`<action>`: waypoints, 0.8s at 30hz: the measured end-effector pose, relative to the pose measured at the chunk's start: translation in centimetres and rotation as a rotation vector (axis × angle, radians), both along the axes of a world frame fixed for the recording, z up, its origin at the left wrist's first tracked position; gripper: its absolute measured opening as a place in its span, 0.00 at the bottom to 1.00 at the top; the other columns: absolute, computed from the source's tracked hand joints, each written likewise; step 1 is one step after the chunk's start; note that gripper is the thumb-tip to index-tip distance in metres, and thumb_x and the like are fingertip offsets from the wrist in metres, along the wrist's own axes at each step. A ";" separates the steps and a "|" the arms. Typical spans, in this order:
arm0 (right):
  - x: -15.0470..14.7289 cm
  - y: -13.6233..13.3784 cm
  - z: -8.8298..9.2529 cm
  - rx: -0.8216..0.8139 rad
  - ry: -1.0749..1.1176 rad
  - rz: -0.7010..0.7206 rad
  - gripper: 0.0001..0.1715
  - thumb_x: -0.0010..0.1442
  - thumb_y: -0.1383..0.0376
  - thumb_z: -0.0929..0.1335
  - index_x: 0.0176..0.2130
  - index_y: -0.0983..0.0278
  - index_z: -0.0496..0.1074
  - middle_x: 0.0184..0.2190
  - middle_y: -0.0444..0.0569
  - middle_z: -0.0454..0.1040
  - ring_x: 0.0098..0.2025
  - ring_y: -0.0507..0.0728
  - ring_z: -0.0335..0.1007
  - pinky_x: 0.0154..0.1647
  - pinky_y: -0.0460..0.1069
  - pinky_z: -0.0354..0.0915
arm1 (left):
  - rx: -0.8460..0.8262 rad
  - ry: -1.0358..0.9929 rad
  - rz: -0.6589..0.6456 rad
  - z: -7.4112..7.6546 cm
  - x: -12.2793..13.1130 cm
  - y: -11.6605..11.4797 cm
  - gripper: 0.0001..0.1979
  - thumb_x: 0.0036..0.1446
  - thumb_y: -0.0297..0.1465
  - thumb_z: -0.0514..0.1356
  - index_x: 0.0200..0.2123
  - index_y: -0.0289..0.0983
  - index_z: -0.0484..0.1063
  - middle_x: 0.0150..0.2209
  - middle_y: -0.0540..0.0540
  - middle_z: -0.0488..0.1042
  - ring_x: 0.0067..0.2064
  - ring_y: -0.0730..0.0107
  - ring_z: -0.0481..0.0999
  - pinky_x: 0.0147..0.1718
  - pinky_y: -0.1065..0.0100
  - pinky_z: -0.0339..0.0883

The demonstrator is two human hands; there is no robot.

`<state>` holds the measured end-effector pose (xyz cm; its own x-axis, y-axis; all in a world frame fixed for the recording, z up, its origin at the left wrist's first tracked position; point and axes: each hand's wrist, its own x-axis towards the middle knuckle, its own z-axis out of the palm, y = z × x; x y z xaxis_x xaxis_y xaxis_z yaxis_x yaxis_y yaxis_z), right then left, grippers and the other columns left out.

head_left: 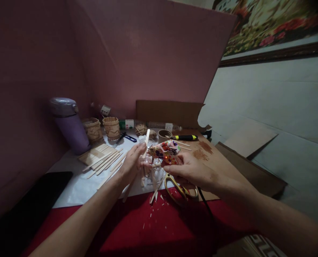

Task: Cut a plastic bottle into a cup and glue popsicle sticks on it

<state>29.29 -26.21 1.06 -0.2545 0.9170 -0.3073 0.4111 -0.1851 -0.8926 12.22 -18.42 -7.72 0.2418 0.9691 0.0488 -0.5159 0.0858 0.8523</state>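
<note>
My left hand (132, 159) is closed on a wooden craft stick (147, 137), which points upward between thumb and fingers. Clear plastic, perhaps a piece of a bottle, shows by the same fingers; I cannot tell whether it is gripped too. In my right hand (187, 166) is a hot glue gun (163, 150) with a floral cover and a small lit red light. Its front end is close to the stick, and whether they touch is unclear. A black cord hangs below my right wrist. Just under the hands lie gold-handled scissors (171, 185).
Loose craft sticks (102, 160) lie at left, near two stick-covered cups (111, 128) and a purple tumbler (69, 125). Behind are a blue cutter (130, 137), twine (141, 129), plastic bottles (161, 126), a tape roll (164, 134) and a yellow-black knife (185, 137). Wood scraps litter the red cloth (137, 228).
</note>
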 end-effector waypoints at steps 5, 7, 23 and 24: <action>0.3 0.4 -1.1 0.024 0.040 0.015 0.16 0.58 0.62 0.69 0.27 0.60 0.56 0.15 0.33 0.50 0.15 0.46 0.44 0.14 0.42 0.44 | 0.027 0.083 -0.012 0.1 -0.1 0.0 0.21 0.50 0.40 0.67 0.43 0.33 0.72 0.38 0.43 0.73 0.28 0.70 0.74 0.21 0.70 0.71; 0.1 0.2 -0.5 0.017 0.043 0.007 0.16 0.57 0.62 0.69 0.27 0.60 0.56 0.14 0.33 0.50 0.15 0.46 0.43 0.14 0.43 0.44 | 0.038 0.090 -0.008 0.1 -0.1 0.0 0.21 0.50 0.40 0.67 0.43 0.33 0.72 0.38 0.43 0.73 0.29 0.69 0.74 0.22 0.70 0.72; 0.5 0.5 -0.8 0.045 0.050 -0.018 0.14 0.55 0.62 0.70 0.28 0.61 0.60 0.16 0.36 0.57 0.16 0.46 0.49 0.15 0.44 0.49 | 0.053 0.108 -0.046 -0.3 -0.2 0.1 0.23 0.52 0.44 0.67 0.44 0.33 0.72 0.38 0.43 0.74 0.26 0.72 0.73 0.22 0.70 0.70; 0.5 0.5 -0.7 0.042 0.050 -0.020 0.14 0.55 0.63 0.70 0.27 0.61 0.60 0.16 0.36 0.57 0.16 0.46 0.49 0.15 0.44 0.49 | 0.051 0.109 -0.046 -0.3 -0.2 0.1 0.23 0.52 0.44 0.67 0.44 0.33 0.72 0.37 0.43 0.74 0.26 0.72 0.73 0.22 0.70 0.70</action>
